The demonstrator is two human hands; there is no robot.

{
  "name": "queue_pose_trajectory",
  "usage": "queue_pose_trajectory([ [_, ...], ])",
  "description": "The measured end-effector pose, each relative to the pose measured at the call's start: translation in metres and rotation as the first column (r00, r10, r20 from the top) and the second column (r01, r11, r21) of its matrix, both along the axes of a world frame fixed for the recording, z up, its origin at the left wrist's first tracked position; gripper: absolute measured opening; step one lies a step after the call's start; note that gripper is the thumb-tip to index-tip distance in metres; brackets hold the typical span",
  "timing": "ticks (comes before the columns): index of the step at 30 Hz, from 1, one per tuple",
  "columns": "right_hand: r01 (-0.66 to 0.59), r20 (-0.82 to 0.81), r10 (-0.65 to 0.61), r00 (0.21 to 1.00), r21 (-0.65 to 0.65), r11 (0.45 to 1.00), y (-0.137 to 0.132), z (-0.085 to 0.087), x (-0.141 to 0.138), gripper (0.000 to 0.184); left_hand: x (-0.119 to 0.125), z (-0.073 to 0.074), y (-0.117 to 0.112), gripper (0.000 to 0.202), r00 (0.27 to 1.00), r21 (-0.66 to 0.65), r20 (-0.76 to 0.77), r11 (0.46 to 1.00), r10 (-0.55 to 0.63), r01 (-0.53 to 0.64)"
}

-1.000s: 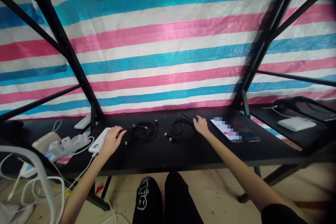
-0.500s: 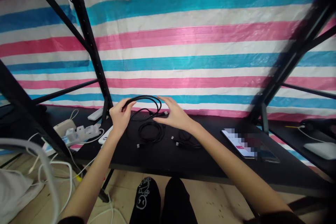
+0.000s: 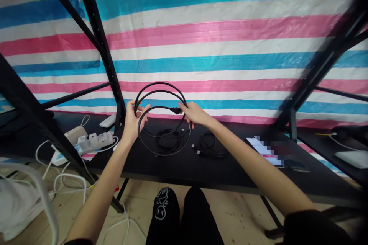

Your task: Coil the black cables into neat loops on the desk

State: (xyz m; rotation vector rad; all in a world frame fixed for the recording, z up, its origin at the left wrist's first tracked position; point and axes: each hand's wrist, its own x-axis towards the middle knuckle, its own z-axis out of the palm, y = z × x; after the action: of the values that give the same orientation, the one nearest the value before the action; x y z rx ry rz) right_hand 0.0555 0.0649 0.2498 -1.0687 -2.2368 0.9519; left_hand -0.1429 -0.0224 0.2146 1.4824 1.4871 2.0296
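Between my hands hangs a black cable (image 3: 161,92) in wide loose loops above the shelf. My left hand (image 3: 133,120) is closed around the loops at their left side. On the right side, my right hand (image 3: 193,113) pinches the cable beside its dark plug (image 3: 176,110). Behind the held loops, a second coiled black cable (image 3: 168,141) lies on the black shelf (image 3: 178,168). Another black cable (image 3: 211,143) rests right of it, with two light metal connector tips at its left.
A phone with a lit screen (image 3: 266,151) and a darker phone (image 3: 297,164) lie at the right. White power strips with plugs (image 3: 92,143) are at the left, near black metal posts (image 3: 105,51). A striped plastic sheet (image 3: 201,34) hangs behind.
The held cable has opened from a tight bundle into larger loops hanging lower. My right hand has closed from spread fingers onto the cable near its plug.
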Motion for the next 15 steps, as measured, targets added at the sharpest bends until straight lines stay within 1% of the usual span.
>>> queue_pose_trajectory([
  [2, -0.028, -0.075, 0.025, 0.997, -0.041, 0.999, 0.000, 0.001, 0.004, 0.047, 0.000, -0.005, 0.000, 0.037, 0.987, -0.027, 0.099, 0.991, -0.128, 0.132],
  [3, -0.048, -0.118, 0.039, 0.992, -0.074, 0.996, 0.000, 0.001, 0.006, 0.045, -0.001, -0.007, 0.000, 0.034, 0.972, -0.027, 0.158, 0.984, -0.172, 0.178],
  [5, -0.065, -0.203, 0.035, 0.978, -0.142, 0.988, 0.000, 0.002, 0.014, 0.042, -0.006, -0.010, -0.003, 0.029, 0.938, -0.029, 0.264, 0.970, -0.225, 0.241],
  [7, -0.058, -0.257, 0.010, 0.966, -0.179, 0.982, 0.000, 0.005, 0.024, 0.039, -0.015, -0.012, -0.008, 0.027, 0.920, -0.074, 0.300, 0.956, -0.251, 0.285],
  [9, -0.064, -0.275, 0.009, 0.961, -0.191, 0.979, 0.000, 0.011, 0.037, 0.034, -0.024, -0.013, -0.012, 0.025, 0.926, -0.162, 0.273, 0.937, -0.260, 0.310],
  [11, -0.105, -0.296, 0.038, 0.955, -0.214, 0.971, 0.001, 0.020, 0.051, 0.025, -0.030, -0.013, -0.016, 0.025, 0.939, -0.227, 0.224, 0.923, -0.259, 0.309],
  [13, -0.130, -0.330, 0.046, 0.943, -0.235, 0.963, 0.001, 0.032, 0.065, 0.021, -0.032, -0.011, -0.021, 0.028, 0.959, -0.240, 0.151, 0.932, -0.241, 0.272],
  [15, -0.118, -0.362, 0.027, 0.932, -0.231, 0.966, 0.001, 0.045, 0.078, 0.021, -0.032, -0.007, -0.025, 0.032, 0.983, -0.224, 0.010, 0.957, -0.184, 0.182],
])
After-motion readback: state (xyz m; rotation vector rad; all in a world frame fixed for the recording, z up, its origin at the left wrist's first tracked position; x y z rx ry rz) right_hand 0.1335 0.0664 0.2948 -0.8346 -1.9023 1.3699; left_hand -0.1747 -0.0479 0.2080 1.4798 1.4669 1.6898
